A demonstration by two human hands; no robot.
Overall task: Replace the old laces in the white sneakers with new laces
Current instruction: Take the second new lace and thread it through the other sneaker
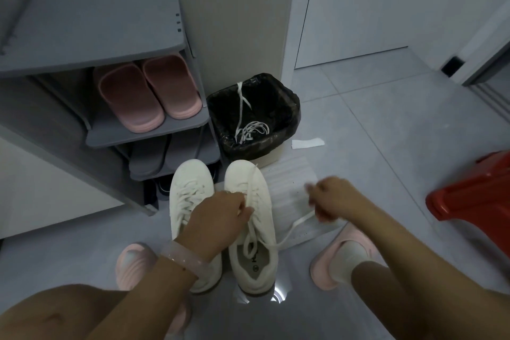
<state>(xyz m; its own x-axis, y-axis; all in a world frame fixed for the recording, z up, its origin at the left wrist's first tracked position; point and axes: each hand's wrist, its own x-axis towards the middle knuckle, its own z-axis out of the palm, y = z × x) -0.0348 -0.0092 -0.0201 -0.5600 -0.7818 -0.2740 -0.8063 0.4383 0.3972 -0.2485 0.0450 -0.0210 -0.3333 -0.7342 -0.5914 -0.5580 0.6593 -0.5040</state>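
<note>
Lacing right sneaker on floor, both hands on the new lace.

Left hand (220, 211) pinches flat white lace (249, 196) over right sneaker (252, 226); right hand (329, 194), blurred, curls round the lace's free end, off to the side. Lace looks light, limp and soft: best held near the tip. Sneakers look soft knit, light. Left sneaker (190, 193), under left hand, already laced. Old laces (252, 128) in black-lined bin (287, 96) beyond.

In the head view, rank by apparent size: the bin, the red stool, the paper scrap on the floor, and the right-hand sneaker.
1. Bin and right-hand sneaker: they look much alike, and the sneaker lies nearer the camera, so no ranking between them.
2. Red stool, cut off by the frame edge, so unsure.
3. Paper scrap, clearly smallest.
</note>
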